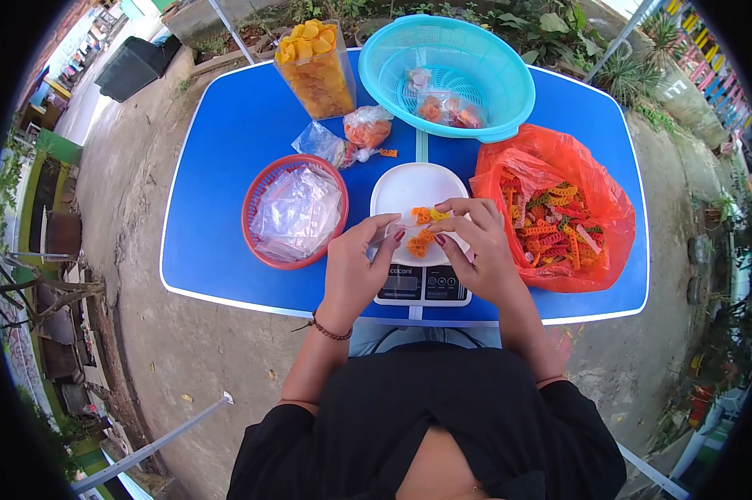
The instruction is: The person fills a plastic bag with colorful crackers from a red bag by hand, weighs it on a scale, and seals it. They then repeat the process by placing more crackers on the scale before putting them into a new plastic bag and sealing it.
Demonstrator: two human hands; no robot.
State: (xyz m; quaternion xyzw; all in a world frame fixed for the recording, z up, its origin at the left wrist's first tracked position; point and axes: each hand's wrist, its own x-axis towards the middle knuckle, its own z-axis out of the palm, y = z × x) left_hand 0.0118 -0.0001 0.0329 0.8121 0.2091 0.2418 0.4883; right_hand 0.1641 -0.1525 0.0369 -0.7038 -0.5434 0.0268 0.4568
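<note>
A white kitchen scale (390,185) stands at the table's near edge, its black control panel facing me. Over its plate, my left hand (361,260) pinches what looks like the edge of a small clear plastic bag (402,223). My right hand (478,248) has thumb and fingers closed around orange wheel-shaped crackers (421,243) at the bag's mouth; a yellow piece (438,214) shows beside them. Whether these pieces lie inside the bag or on the plate is hard to make out. Close to my right hand sits a red plastic bag (613,258) full of coloured crackers (551,229).
On the left, a red basket (248,218) holds clear plastic bags (297,208). Behind it are a clear container of yellow chips (316,79) and tied bags of orange pieces (367,127). A turquoise basket (509,71) with filled packets (451,110) stands at the back of the blue table (205,208).
</note>
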